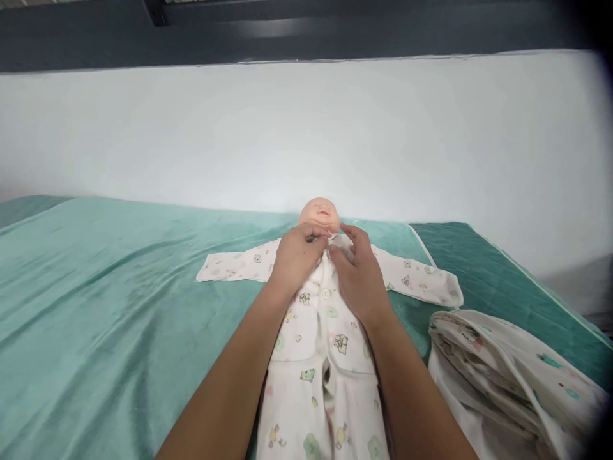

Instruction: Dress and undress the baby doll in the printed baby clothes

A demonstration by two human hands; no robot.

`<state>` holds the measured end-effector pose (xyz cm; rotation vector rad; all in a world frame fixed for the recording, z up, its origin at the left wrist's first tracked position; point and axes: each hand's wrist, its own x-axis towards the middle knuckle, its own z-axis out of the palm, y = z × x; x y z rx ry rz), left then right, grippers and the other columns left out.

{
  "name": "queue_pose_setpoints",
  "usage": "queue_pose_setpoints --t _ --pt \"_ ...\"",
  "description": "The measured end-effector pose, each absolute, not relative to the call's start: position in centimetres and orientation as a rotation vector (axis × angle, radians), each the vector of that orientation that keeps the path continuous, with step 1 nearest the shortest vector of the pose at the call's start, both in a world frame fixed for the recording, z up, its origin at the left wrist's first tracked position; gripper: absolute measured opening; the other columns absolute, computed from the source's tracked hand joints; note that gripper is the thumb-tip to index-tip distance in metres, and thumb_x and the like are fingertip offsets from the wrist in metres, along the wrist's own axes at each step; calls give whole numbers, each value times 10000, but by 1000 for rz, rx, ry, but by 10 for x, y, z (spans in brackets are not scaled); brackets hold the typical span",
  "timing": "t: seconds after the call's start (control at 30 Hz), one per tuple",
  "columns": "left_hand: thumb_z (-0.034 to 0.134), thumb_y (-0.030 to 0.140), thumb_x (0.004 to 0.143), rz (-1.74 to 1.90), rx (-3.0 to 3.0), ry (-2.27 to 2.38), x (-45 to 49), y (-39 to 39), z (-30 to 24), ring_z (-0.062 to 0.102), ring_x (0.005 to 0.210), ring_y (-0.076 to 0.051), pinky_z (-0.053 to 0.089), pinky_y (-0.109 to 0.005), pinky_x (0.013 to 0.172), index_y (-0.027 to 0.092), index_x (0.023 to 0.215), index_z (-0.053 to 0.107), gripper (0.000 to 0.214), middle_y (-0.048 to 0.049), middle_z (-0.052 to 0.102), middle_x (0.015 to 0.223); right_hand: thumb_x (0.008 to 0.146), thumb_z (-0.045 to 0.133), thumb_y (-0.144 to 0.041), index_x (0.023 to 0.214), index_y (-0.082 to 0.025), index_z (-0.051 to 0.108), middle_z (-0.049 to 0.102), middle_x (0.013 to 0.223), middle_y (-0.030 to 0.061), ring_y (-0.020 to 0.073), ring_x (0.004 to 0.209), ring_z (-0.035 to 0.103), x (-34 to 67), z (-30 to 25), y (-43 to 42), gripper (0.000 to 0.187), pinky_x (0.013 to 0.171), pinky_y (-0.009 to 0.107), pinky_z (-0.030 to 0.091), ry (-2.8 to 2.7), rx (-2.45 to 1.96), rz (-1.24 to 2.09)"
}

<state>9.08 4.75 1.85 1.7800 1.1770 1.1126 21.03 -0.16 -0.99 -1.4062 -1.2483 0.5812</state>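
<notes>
A baby doll [320, 209] lies on its back, its head at the far end. It wears a white long-sleeved baby shirt [325, 319] printed with little animals, both sleeves spread out sideways. My left hand [297, 255] is at the shirt's collar below the chin, thumb and fingers closed on the cloth. On the other side of the front opening, my right hand [359, 271] has the collar edge between thumb and bent fingers. A button [325, 294] shows lower on the chest. White printed pants [297, 415] cover the legs. My hands partly hide the top of the front opening.
The doll rests on a light green blanket [119, 287] with soft folds. A darker green quilted mat [502, 275] shows beneath it at right. A bunched white printed cloth [498, 377] lies right of the doll. A white wall [239, 134] rises behind the head.
</notes>
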Motion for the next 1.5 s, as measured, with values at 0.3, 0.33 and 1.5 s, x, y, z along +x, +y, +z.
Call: queue_pose_setpoints --t 0.3,0.33,1.5 --pt "525 219 823 1074 1859 1274 94 43 18 651 1026 -201 498 -314 885 219 810 700 175 -20 732 1080 912 486 -326 1224 -272 597 649 1282 48 255 1228 550 210 -9 -1 336 1041 448 394 -1329 -1421 555" --pt "519 224 830 1076 1871 1296 95 43 18 643 1039 -207 496 -321 892 216 818 695 177 -26 729 1080 910 482 -328 1202 -265 609 656 1264 55 261 1212 556 210 -9 -1 324 1029 450 398 -1316 -1428 543" --pt "584 236 716 1054 1742 1355 92 47 15 650 906 -201 488 -313 748 221 755 647 75 -7 727 1024 891 461 -359 1296 -259 609 554 1420 60 286 1365 414 213 -13 8 442 1151 511 279 -1389 -1518 550"
